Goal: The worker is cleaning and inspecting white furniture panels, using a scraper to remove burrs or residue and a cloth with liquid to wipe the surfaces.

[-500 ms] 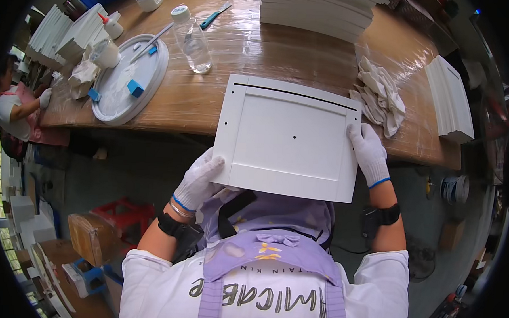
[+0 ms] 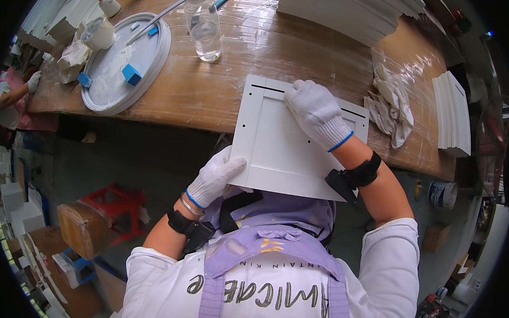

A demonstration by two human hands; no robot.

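Note:
A white framed panel [image 2: 277,160] with a dark slot along its far edge and several small dark holes is tilted in front of me, between my body and the table. My left hand [image 2: 215,177], in a white knit glove, grips its lower left edge with the thumb on the face. Also gloved, my right hand [image 2: 316,111] is closed at the far edge, its fingers bent over the panel's top beside the slot. The wrist and forearm cross the panel, hiding part of the slot and the right side of the face.
On the wrapped table [image 2: 212,94] stand a clear bottle [image 2: 206,34], a round white lid [image 2: 120,56] with blue blocks, and a crumpled cloth [image 2: 390,108]. White panels are stacked at the back [image 2: 351,15] and right [image 2: 452,113]. A co-worker's gloved hand [image 2: 34,81] is far left.
My right hand has left the panel's right edge and moved left to its far edge. The left hand keeps its hold. The view has shifted slightly.

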